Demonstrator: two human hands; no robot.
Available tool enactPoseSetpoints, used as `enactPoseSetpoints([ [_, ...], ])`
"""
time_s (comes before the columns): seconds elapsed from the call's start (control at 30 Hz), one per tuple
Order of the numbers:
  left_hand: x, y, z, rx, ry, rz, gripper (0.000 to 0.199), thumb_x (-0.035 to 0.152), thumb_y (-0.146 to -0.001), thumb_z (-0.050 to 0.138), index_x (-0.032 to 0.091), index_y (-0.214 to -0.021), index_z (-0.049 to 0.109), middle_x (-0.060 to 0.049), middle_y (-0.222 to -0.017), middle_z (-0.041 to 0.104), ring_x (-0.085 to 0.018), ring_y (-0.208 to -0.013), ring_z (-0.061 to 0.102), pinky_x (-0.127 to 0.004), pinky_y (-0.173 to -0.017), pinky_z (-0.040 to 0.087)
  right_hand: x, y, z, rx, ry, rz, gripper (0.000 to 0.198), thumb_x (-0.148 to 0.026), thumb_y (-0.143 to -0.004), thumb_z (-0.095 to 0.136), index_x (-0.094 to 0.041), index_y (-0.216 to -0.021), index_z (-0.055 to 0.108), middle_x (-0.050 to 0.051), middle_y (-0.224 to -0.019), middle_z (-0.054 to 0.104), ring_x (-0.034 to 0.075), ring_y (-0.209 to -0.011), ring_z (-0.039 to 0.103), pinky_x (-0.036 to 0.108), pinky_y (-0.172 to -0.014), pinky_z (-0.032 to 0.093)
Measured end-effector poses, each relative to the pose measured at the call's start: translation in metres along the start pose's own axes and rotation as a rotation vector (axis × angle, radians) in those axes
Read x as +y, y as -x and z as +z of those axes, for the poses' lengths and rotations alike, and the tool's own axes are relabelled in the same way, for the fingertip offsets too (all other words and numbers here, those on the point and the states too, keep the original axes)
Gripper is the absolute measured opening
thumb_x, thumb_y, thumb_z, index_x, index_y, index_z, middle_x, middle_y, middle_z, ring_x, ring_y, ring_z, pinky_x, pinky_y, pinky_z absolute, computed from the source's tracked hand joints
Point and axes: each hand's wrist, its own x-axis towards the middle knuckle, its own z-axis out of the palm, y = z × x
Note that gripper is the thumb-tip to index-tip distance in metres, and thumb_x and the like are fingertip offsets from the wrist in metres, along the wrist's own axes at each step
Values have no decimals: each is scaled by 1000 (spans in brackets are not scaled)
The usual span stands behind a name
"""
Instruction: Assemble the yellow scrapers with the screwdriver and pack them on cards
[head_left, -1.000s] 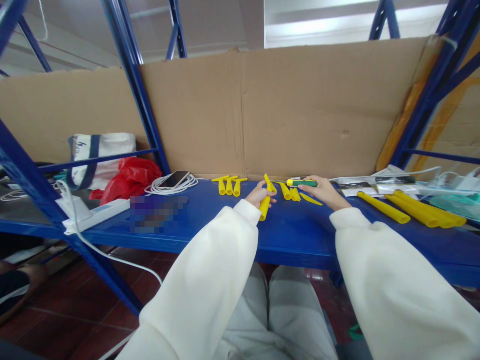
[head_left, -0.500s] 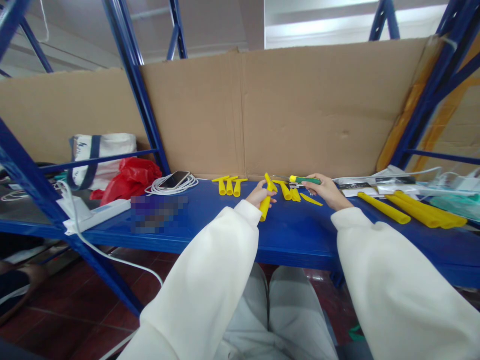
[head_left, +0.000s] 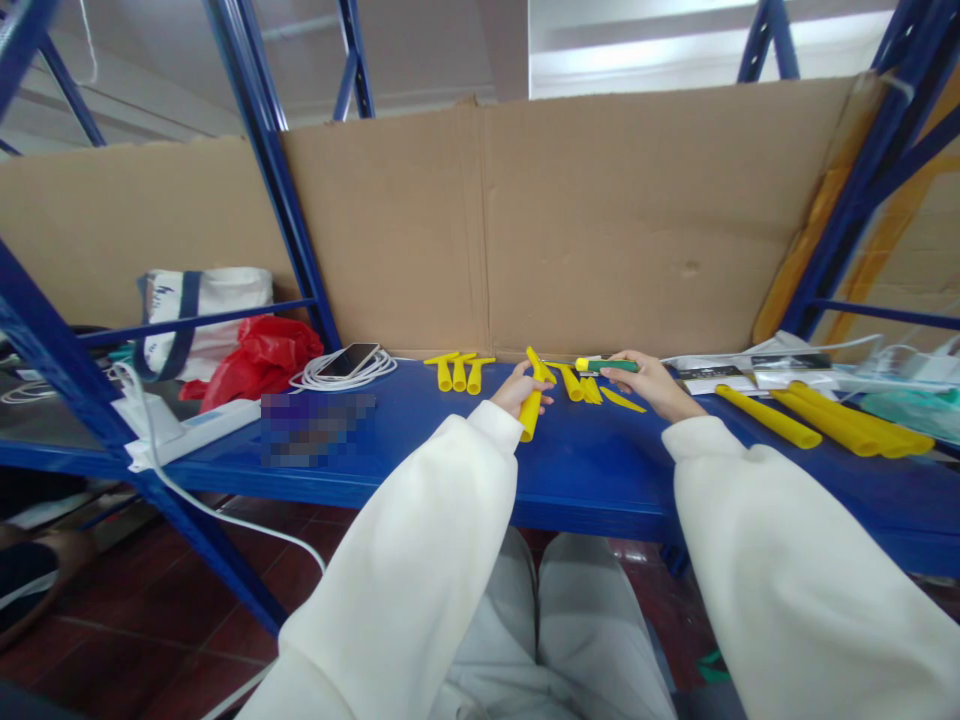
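My left hand [head_left: 514, 390] is closed around a yellow tube [head_left: 530, 415], which leans over the blue shelf with its round end toward me and a narrow piece sticking up above my fingers. In my right hand [head_left: 649, 383] is a utility knife [head_left: 609, 366] with a green and yellow handle, its yellow end pointing left. No blade shows at that end. Below the knife lie another yellow tube [head_left: 574, 386], some cut yellow pieces [head_left: 591, 391] and a curved yellow strip [head_left: 624, 401]. Left of my left hand, three yellow tubes [head_left: 458, 375] with crosswise tops lie side by side.
Longer yellow tubes [head_left: 832, 420] lie on the right beside white packets [head_left: 720, 381]. At left are a phone [head_left: 351, 360] on a coiled white cable, a red bag [head_left: 262, 355] and a white power strip [head_left: 202, 430]. A cardboard panel [head_left: 600, 220] stands behind the blue shelf [head_left: 450, 475].
The knife has shifted slightly left and down in my right hand. The thin metal length seen earlier beyond its yellow end no longer shows. My left hand and its tube are almost still.
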Motion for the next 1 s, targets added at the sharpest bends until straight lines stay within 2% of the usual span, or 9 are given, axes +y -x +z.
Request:
enactPoseSetpoints([
  [0.37, 0, 0, 0, -38, 38, -2, 77, 0, -80, 53, 27, -148, 27, -8, -108, 69, -7, -48, 55, -18, -43, 40, -1, 1, 0, 14, 11, 0, 42, -48, -58, 81, -18, -79, 59, -8, -46, 44, 7, -44, 35, 23, -47, 25],
  [0.73, 0, 1, -1, -69, 75, -6, 76, 1, -79, 57, 26, -146, 30, -8, -106, 70, -7, -48, 55, -18, -44, 39, 5, -2, -2, -7, -2, -11, 42, -51, -59, 80, -20, -78, 59, -7, -46, 44, 8, -43, 35, 23, -45, 24],
  [1.0, 0, 2, -1, -57, -15, 4, 76, 2, -79, 53, 28, -147, 28, -7, -105, 69, -8, -48, 55, -18, -42, 39, 4, -3, -5, -43, -3, -6, 38, -49, -61, 79, -19, -72, 58, -6, -45, 43, 8, -45, 35, 25, -47, 24],
])
